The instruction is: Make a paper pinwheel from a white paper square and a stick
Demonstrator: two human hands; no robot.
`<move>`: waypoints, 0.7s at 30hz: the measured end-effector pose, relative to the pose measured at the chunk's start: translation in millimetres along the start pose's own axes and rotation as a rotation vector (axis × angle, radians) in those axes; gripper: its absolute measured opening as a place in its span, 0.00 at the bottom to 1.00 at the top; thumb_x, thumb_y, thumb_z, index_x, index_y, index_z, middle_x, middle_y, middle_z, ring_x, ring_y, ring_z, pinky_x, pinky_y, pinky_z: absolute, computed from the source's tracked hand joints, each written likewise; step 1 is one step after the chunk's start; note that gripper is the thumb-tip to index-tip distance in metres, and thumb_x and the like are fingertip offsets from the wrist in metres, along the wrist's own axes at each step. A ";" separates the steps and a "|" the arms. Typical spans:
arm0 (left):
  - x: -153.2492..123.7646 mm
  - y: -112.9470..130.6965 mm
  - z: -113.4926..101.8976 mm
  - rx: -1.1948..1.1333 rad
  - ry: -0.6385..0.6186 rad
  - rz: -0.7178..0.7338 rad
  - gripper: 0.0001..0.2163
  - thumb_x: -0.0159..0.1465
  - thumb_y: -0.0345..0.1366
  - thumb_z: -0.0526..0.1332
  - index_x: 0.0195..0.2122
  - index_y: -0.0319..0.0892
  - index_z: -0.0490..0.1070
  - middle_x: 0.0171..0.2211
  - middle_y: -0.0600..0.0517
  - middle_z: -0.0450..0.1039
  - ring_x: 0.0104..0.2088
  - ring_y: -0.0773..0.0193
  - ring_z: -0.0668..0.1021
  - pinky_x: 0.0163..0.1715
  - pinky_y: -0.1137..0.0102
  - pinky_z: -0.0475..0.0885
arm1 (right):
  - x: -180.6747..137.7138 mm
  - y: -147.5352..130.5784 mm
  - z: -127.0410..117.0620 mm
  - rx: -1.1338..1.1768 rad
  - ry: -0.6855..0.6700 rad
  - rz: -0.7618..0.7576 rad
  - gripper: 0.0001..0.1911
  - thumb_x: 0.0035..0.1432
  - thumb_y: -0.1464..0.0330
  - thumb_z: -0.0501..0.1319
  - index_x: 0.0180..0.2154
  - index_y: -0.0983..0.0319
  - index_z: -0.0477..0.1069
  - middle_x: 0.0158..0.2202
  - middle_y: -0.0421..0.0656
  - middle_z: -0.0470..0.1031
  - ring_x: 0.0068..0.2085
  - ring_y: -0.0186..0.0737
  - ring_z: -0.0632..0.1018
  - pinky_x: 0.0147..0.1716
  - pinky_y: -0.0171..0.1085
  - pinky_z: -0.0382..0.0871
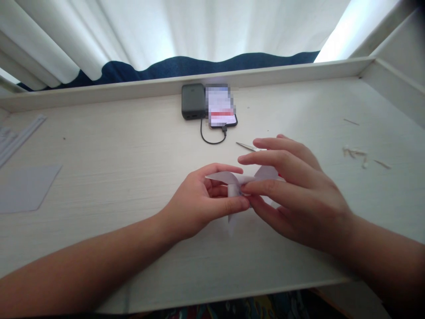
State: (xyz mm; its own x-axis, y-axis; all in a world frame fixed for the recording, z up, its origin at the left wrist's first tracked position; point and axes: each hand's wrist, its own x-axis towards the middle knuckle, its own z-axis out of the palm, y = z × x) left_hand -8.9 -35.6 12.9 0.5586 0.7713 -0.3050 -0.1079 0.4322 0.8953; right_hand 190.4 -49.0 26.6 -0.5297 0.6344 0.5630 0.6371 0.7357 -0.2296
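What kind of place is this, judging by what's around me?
Probably a room in a home: there's a pale desk, bright white curtains hanging behind it, and a phone with a cable plugged in.

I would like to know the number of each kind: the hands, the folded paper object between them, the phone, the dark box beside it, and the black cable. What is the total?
Hands: 2 (left hand, right hand)
Folded paper object: 1
Phone: 1
Dark box: 1
Black cable: 1
Total: 6
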 end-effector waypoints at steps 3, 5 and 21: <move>1.1 0.3 -1.5 0.045 0.020 -0.005 0.21 0.52 0.31 0.71 0.47 0.42 0.70 0.32 0.53 0.78 0.33 0.64 0.80 0.33 0.72 0.74 | 0.3 0.4 0.0 0.034 -0.007 -0.008 0.04 0.52 0.73 0.65 0.32 0.61 0.75 0.49 0.48 0.75 0.57 0.52 0.69 0.59 0.55 0.61; 2.2 -0.5 -2.7 0.050 0.028 -0.001 0.21 0.52 0.30 0.71 0.47 0.41 0.70 0.32 0.52 0.78 0.33 0.64 0.79 0.32 0.72 0.73 | 1.0 0.4 -0.5 0.063 -0.006 -0.005 0.04 0.52 0.73 0.65 0.33 0.61 0.75 0.49 0.48 0.74 0.57 0.52 0.69 0.59 0.55 0.62; 4.2 -3.0 -4.0 -0.016 0.043 -0.036 0.17 0.55 0.34 0.69 0.46 0.41 0.70 0.33 0.51 0.78 0.31 0.65 0.78 0.31 0.74 0.71 | 2.4 0.6 -4.0 0.149 0.012 0.010 0.08 0.51 0.75 0.65 0.36 0.61 0.76 0.49 0.48 0.74 0.58 0.51 0.68 0.58 0.54 0.63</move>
State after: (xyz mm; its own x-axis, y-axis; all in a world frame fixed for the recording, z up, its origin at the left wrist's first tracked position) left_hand -9.4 -31.8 7.6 0.5269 0.7742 -0.3507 -0.1018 0.4671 0.8783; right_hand 191.7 -48.0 31.0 -0.5166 0.6395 0.5693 0.5519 0.7571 -0.3497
